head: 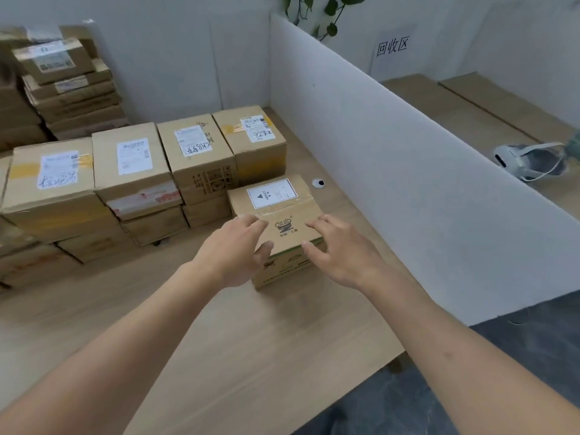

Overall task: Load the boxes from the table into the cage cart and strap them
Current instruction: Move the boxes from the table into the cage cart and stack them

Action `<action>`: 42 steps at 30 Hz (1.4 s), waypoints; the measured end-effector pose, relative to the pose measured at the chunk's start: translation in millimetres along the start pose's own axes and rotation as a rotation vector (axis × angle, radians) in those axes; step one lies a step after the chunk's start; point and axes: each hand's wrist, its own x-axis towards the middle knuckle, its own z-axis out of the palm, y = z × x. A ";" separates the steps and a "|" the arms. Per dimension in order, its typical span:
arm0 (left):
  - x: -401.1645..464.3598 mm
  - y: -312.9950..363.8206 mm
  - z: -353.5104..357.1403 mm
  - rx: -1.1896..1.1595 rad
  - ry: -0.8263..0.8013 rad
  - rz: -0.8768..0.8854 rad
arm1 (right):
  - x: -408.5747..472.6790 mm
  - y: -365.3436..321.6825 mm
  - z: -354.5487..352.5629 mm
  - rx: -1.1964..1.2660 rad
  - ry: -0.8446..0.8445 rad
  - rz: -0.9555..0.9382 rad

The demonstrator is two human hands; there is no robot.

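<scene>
Two hands, left [238, 246] and right [337, 251], fingers spread, at one box [279, 215].

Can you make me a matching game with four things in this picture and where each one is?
Things:
1. Box with the HEAVY label
2. Plant
3. White headset
4. Paper sign

Places:
A. On the far side of the white divider, on the other table
B. Stuck on the back wall
C. Between the two hands, on the near table
D. Hanging at the top, above the divider

Pairs: 1-C, 2-D, 3-A, 4-B
</scene>
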 end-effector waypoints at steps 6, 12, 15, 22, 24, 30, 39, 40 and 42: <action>43.6 0.2 33.4 -0.020 -0.029 -0.142 | 67.1 46.2 20.3 0.016 -0.056 -0.053; 73.4 -6.8 80.3 -0.076 -0.047 -0.351 | 122.0 92.6 56.0 0.034 -0.118 -0.088; 76.5 -7.8 98.0 -0.117 -0.042 -0.430 | 133.0 107.0 68.1 0.053 -0.164 -0.059; 58.9 8.3 110.6 -0.237 -0.056 -0.500 | 121.2 117.5 82.0 0.170 -0.161 -0.047; 52.8 10.4 112.7 -0.272 -0.022 -0.535 | 118.5 120.1 85.7 0.210 -0.127 -0.047; 45.7 1.1 128.7 -0.498 -0.005 -0.593 | 119.0 129.9 101.7 0.323 -0.195 -0.036; 41.5 15.7 117.4 -0.569 0.039 -0.596 | 105.6 124.3 87.7 0.352 -0.177 -0.038; 38.5 17.5 113.9 -0.572 0.048 -0.595 | 103.6 122.8 82.9 0.352 -0.170 -0.050; 31.8 22.7 105.8 -0.580 0.072 -0.594 | 98.6 118.7 72.6 0.359 -0.157 -0.077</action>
